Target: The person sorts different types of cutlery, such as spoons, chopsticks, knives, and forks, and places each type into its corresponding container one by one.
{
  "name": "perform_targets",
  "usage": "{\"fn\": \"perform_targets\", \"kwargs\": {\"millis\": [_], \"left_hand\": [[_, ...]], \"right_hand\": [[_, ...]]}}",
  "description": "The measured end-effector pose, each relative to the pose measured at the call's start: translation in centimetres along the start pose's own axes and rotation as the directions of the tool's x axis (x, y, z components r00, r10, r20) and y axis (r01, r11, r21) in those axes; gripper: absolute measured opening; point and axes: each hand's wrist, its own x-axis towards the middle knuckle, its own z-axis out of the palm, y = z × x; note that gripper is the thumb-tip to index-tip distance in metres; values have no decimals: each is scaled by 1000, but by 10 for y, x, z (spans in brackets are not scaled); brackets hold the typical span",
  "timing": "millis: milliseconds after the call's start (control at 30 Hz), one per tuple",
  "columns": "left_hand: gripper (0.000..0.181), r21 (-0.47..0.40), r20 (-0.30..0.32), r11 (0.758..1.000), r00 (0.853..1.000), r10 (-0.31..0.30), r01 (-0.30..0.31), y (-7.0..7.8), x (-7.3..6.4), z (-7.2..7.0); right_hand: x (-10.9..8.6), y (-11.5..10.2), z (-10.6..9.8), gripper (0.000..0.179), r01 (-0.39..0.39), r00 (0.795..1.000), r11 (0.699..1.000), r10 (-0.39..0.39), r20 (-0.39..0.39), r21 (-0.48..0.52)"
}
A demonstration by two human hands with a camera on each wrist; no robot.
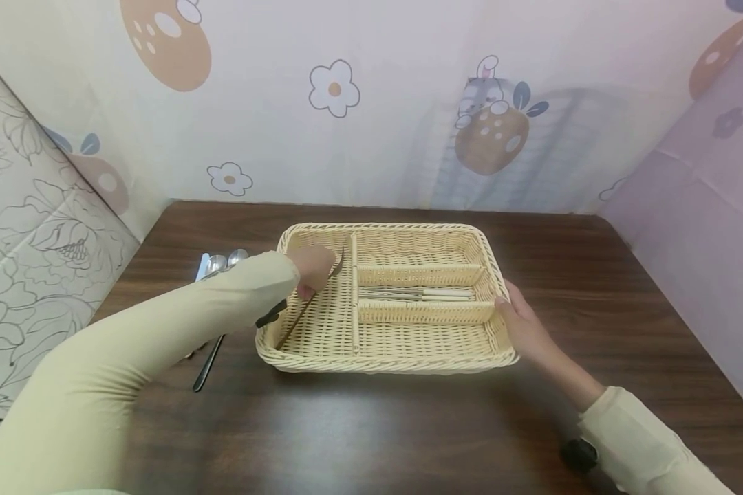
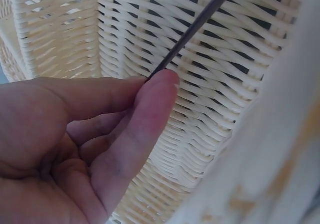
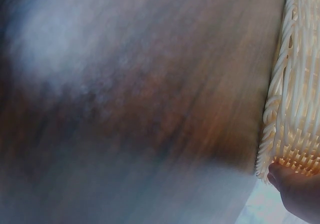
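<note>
A dark utensil (image 1: 297,320) is pinched in the left hand (image 1: 312,268), within the nine o'clock compartment (image 1: 322,337) of a wicker basket (image 1: 384,363); the basket is gripped at three o'clock by the right hand (image 1: 521,324); the utensil could be snagged if its tip is caught in the weave; the basket could be tilted by an uneven pull.

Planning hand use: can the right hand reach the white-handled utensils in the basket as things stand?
Probably yes, after releasing the basket: the right hand holds its right end, near the white-handled utensils. Their compartment is open on top, and the left hand is in the left compartment.
</note>
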Motion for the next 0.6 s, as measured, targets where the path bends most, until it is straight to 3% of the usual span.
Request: {"fn": "perform_targets", "kwargs": {"millis": [167, 267, 333, 367, 467, 533, 600], "left_hand": [[43, 31, -27, 999, 999, 16, -15, 3, -8, 1], [35, 49, -56, 998, 998, 39, -36, 5, -16, -1], [29, -7, -77, 999, 996, 44, -45, 3, -24, -6], [24, 6, -103, 998, 993, 65, -65, 1, -29, -10], [11, -59, -175, 996, 983, 60, -71, -10, -47, -25], [4, -48, -227, 997, 973, 48, -60, -23, -60, -34], [8, -69, -256, 998, 967, -2, -16, -38, -72, -38]], "right_hand": [[-1, 0, 0, 54, 9, 1000, 1000, -9, -1, -10], [-1, 0, 1, 54, 0, 1000, 1000, 0, -5, -12], [-1, 0, 2, 54, -7, 1000, 1000, 7, -3, -6], [-1, 0, 2, 54, -11, 1000, 1000, 11, -2, -3], [-1, 1, 4, 54, -17, 1000, 1000, 17, 7, 19], [-1, 1, 4, 55, -17, 1000, 999, 16, 15, 32], [-1, 1, 3, 55, -10, 1000, 1000, 9, 13, 19]]}}
